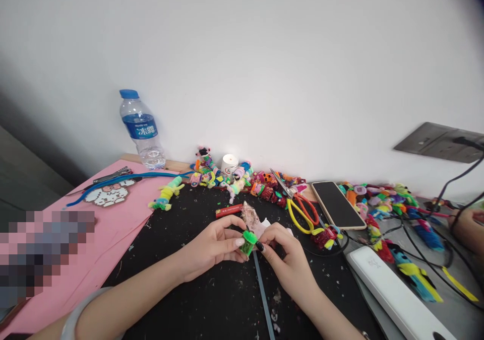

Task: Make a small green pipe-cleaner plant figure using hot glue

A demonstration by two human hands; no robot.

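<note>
A small bright green piece of wound pipe cleaner (247, 243) is between my two hands over the black work surface. My left hand (216, 244) pinches it from the left with thumb and fingers. From the right, my right hand (286, 252) has its thumb and fingertips closed at its edge; what exactly they grip is too small to make out. Just beyond lie a red lighter (228, 210) and a crumpled pale wrapper (260, 228), partly hidden by my hands. A thin grey strip (263, 294) runs toward me beneath them.
Scissors (302, 211), a phone (338, 205) and several colourful pipe-cleaner figures (264, 188) line the wall. A water bottle (140, 131) and pink paper (124, 229) are left. A white device (393, 292) and black cables (406, 229) lie right, near another person's hand (469, 229).
</note>
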